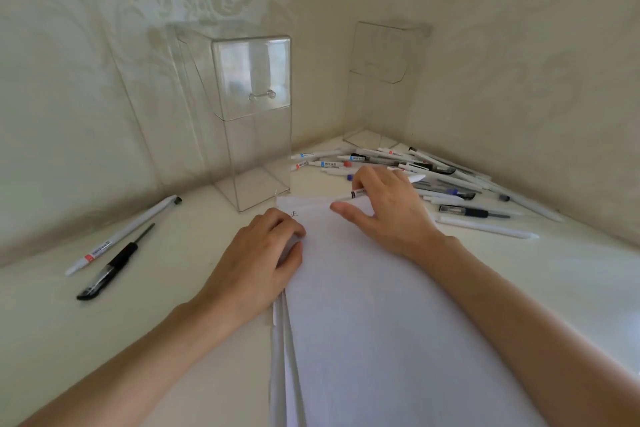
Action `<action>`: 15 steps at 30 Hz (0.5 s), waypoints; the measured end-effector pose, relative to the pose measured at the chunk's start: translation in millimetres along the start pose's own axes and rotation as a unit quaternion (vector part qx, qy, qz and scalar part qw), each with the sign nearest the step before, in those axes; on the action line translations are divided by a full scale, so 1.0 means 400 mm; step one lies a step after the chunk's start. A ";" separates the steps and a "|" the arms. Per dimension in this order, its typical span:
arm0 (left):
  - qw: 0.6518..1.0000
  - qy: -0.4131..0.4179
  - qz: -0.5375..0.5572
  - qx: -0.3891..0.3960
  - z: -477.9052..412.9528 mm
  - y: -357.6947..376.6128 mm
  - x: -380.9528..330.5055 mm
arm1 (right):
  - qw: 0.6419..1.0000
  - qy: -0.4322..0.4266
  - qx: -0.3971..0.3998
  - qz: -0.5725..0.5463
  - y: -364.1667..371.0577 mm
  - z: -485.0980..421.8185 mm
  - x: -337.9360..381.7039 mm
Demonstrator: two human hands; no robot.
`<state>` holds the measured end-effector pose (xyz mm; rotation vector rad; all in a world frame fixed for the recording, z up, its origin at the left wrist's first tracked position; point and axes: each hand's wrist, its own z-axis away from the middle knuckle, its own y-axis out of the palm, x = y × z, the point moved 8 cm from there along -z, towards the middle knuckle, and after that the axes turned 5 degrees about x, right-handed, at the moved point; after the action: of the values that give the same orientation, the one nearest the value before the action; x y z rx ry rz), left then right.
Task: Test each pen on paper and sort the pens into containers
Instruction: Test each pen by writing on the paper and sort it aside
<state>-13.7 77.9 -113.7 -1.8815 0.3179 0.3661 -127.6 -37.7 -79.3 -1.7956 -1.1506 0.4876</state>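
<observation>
Pinching one pen [354,194], two containers [254,121] behind

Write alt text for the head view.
A person's right hand holds a white pen at the top of a stack of paper, while the left hand rests on the paper's left edge. A pile of pens lies behind, near two clear containers; two more pens lie at left.
</observation>
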 end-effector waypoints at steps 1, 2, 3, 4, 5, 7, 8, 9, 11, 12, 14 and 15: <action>1.000 0.001 -0.005 0.001 0.001 0.001 0.000 | 1.000 0.001 -0.002 0.011 0.007 0.003 0.000; 1.000 0.002 -0.011 0.001 0.002 0.001 -0.002 | 1.000 -0.002 -0.010 0.016 0.008 0.006 0.002; 1.000 0.003 -0.016 0.000 0.003 0.001 -0.003 | 0.999 -0.007 -0.025 0.019 0.005 0.008 0.006; 1.000 0.002 -0.020 0.000 0.004 0.001 -0.004 | 0.999 -0.014 -0.041 0.018 -0.001 0.010 0.010; 1.000 0.003 -0.024 0.001 0.004 0.001 -0.005 | 0.998 -0.019 -0.053 0.013 -0.006 0.010 0.011; 1.000 0.004 -0.029 0.002 0.004 0.001 -0.008 | 0.998 -0.028 -0.051 0.004 -0.006 0.007 0.009; 1.000 0.005 -0.031 0.002 0.004 0.001 -0.009 | 0.999 -0.034 -0.042 -0.003 -0.002 0.006 0.010; 0.999 0.004 -0.033 0.001 0.005 0.001 -0.009 | 0.999 -0.038 -0.034 -0.015 0.000 0.005 0.009; 0.999 -0.001 -0.035 -0.002 0.007 0.001 -0.009 | 0.997 -0.036 -0.042 -0.051 -0.011 0.003 0.006; 0.999 -0.003 -0.035 -0.003 0.007 0.000 -0.009 | 0.995 -0.031 -0.063 -0.067 -0.024 0.002 0.004; 0.999 -0.001 -0.044 -0.004 0.008 -0.002 -0.013 | 0.988 -0.009 -0.120 -0.101 -0.064 0.000 0.002; 0.999 0.002 -0.050 -0.003 0.010 -0.002 -0.016 | 0.983 -0.001 -0.138 -0.121 -0.083 -0.001 0.006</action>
<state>-19.5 82.2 -111.5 -1.8973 0.2236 0.2952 -142.8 -31.2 -50.3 -1.8531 -1.4738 0.1937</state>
